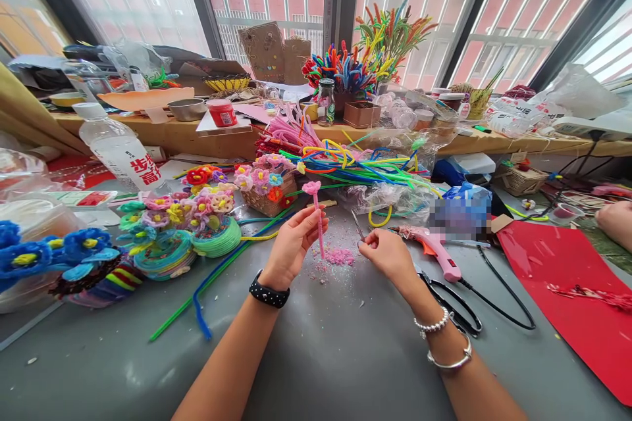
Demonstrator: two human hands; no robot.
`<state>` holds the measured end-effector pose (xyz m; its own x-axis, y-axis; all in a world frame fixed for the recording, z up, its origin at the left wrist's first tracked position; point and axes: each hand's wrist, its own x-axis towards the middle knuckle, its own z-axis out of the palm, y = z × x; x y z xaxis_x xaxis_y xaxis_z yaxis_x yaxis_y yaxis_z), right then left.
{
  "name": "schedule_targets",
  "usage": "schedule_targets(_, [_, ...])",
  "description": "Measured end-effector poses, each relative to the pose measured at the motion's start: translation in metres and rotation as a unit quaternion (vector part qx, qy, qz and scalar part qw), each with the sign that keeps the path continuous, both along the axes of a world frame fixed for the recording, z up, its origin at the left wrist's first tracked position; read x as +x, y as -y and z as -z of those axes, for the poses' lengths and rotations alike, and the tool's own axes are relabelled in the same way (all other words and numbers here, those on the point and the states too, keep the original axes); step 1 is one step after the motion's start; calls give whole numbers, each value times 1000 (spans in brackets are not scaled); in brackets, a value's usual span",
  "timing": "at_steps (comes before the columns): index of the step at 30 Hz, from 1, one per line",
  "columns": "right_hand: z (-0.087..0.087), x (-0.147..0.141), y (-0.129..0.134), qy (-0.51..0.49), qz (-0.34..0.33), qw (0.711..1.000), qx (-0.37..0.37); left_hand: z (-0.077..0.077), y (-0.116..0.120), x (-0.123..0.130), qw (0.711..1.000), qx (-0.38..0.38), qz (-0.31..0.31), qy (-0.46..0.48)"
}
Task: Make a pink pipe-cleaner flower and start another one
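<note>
The left hand (pixel 295 240) reaches forward with its wrist cocked up, thumb and fingers pinched on one pink fuzzy-wire flower (pixel 320 230), whose long, straight stem runs nearly upright, petalled head at the top. The right hand (pixel 390 253) bends inward, fingertips together on one slim metal tool (pixel 357 225) slanting up and leftward. Between the hands lies one heap of pink fuzzy clippings (pixel 340 256); right of the right-hand grip, one pink plastic glue gun (pixel 447 262).
</note>
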<state>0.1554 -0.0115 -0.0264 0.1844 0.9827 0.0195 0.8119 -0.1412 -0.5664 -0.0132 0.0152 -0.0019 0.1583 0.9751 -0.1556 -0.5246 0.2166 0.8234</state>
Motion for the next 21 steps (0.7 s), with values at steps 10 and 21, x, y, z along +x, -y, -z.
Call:
schedule_targets(10, [-2, -17, 3, -633, -19, 773, 40, -3, 9, 7, 995, 21, 93, -39])
schedule_targets(21, [-7, -19, 5, -625, -21, 774, 95, 0, 16, 13, 978, 64, 165, -111])
